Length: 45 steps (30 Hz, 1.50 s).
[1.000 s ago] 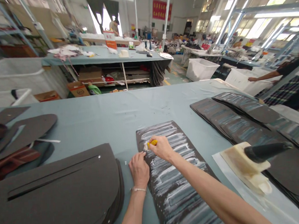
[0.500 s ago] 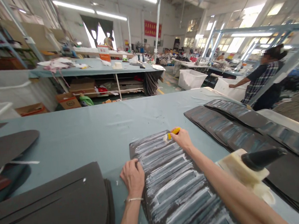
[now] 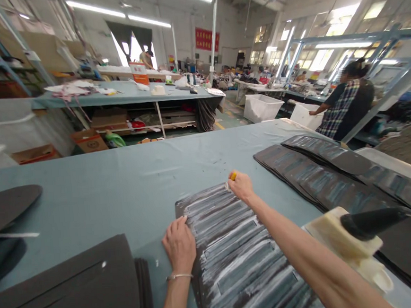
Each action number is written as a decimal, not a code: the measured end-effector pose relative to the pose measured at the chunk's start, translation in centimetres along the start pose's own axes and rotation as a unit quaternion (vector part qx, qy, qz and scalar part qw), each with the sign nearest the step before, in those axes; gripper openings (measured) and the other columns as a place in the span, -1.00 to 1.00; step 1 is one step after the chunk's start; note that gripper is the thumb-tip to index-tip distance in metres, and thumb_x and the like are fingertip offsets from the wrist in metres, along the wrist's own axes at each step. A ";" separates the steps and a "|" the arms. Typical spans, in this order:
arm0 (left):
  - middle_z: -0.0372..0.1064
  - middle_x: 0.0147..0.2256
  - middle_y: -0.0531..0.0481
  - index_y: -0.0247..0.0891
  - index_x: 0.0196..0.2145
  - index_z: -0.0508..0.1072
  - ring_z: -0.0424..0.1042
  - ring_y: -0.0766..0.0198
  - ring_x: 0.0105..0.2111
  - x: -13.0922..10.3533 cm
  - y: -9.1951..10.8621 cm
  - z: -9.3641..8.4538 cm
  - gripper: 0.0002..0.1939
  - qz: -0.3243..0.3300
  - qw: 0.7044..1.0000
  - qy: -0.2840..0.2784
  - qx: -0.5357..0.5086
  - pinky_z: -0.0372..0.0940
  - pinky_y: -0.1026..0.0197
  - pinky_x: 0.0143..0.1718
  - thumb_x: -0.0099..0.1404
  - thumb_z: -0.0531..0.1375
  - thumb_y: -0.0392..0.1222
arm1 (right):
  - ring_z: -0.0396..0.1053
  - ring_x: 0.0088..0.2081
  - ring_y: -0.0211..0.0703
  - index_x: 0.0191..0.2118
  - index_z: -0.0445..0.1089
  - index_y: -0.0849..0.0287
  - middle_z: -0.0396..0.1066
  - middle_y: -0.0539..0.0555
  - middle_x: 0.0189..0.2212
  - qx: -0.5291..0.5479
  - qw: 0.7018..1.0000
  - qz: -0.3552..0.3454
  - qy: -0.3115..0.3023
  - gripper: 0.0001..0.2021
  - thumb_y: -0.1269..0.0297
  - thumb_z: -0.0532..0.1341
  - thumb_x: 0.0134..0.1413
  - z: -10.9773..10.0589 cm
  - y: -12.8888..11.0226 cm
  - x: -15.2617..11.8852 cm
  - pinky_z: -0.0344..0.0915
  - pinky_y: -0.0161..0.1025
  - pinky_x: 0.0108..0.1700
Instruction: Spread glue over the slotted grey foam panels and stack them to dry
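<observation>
A dark, flat panel [image 3: 230, 247] with several slots lies in front of me, its top streaked with a whitish, wet-looking coating. It seems to top a thin stack. My right hand [image 3: 241, 186] is closed on a small brush with a yellow handle [image 3: 233, 176]. The pale tip touches the panel's far edge near the right corner. At the left edge, my left hand [image 3: 180, 241] grips the panel with bent fingers; the fingertips are partly hidden. To the right of my right forearm is a cream-coloured container [image 3: 327, 232] with a black, tapered piece [image 3: 374, 222] on it.
Uncoated dark panels [image 3: 70, 288] are stacked at the left, with rounded dark pieces [image 3: 10, 207] behind. Streaked panels [image 3: 300, 177] overlap along the right side of the blue-green table [image 3: 122, 179]. Beyond stand another table [image 3: 129, 89], white bins [image 3: 261, 108] and a person [image 3: 347, 100].
My right hand has moved slightly left and turned, so less of the yellow handle shows. More white streaks cover the panel's far part. My left hand stays at the edge; the view has shifted slightly.
</observation>
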<state>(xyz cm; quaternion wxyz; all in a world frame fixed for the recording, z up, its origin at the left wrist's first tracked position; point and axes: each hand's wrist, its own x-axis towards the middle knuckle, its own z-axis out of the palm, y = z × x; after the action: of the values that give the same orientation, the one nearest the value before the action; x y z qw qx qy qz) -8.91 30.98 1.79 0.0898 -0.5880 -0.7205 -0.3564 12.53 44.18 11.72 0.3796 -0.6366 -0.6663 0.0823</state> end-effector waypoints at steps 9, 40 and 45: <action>0.38 -0.07 -0.06 -0.16 -0.06 0.40 0.26 0.14 -0.03 0.1 -0.1 0.1 -0.69 -0.003 1.000 0.002 -0.006 0.11 0.08 -0.07 0.34 -0.05 -0.25 | 0.27 -0.46 -0.27 -0.40 0.46 0.14 0.39 -0.03 -0.55 -0.029 0.999 -0.017 -0.014 -0.81 0.35 0.11 -0.14 -1.0 3.6 0.7 0.11 -0.38 -0.39; 0.38 -0.13 -0.08 -0.19 -0.14 0.38 0.30 0.14 -0.07 -8.0 1.0 -4.5 -0.73 -0.007 0.995 -0.054 -0.089 0.11 0.03 0.00 0.34 -0.07 -0.23 | 0.27 -0.50 -0.32 -0.40 0.44 0.10 0.39 -0.11 -0.53 0.207 0.965 -0.072 -0.145 -0.90 0.28 0.18 -0.06 -1.3 -5.0 -15.1 0.20 -0.39 -0.39; 0.35 -0.02 -0.09 -0.18 -0.04 0.36 0.27 0.17 0.02 -11.1 0.9 -5.4 -0.67 0.051 0.993 -0.078 -0.077 0.05 0.05 0.06 0.33 -0.08 -0.30 | 0.29 -0.46 -0.25 -0.44 0.42 0.11 0.41 -0.06 -0.50 0.142 0.986 0.024 -0.081 -0.90 0.32 0.16 -0.11 -5.0 0.7 -13.2 0.22 -0.33 -0.37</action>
<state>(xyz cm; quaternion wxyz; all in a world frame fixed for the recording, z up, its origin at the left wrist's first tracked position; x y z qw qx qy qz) -6.45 19.02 0.01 0.0057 -0.6551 -0.6648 -0.3590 14.87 30.44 9.53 0.4088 -0.5832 -0.6611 0.2359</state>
